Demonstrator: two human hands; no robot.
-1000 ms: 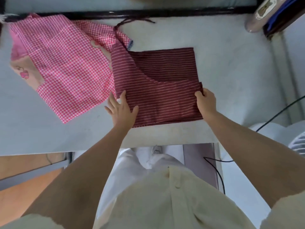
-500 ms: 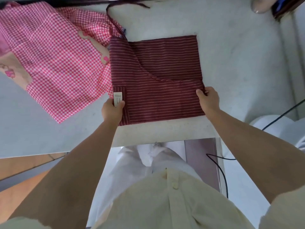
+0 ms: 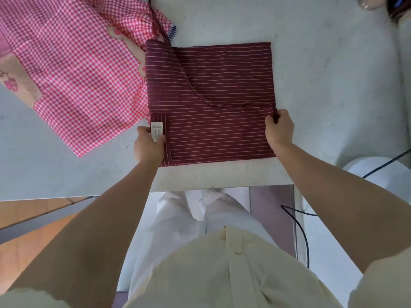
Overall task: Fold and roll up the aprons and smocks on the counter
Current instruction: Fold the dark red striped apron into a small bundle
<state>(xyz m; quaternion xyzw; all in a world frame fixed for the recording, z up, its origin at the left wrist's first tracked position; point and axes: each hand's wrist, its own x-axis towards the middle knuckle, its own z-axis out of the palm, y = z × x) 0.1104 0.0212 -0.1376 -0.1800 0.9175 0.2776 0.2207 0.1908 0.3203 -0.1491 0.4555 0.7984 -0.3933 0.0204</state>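
Pink gingham smock (image 3: pixel 77 70) cut off top-left; left hand (image 3: pixel 148 147) pinches striped apron (image 3: pixel 211 90) at label corner, right hand (image 3: pixel 279 127) grips right edge.

Cropped by the top and left edges at upper left: pink gingham smock (image 3: pixel 73 70). Too small to read: print on the white label (image 3: pixel 157 131) of the maroon striped apron (image 3: pixel 211 90). Hidden beneath its left edge: most fingers of the left hand (image 3: pixel 148 146). Tucked into a fold at its right edge: fingertips of the right hand (image 3: pixel 279 128). Cut off in the upper right corner, not identifiable: pale rounded object (image 3: pixel 369 2).
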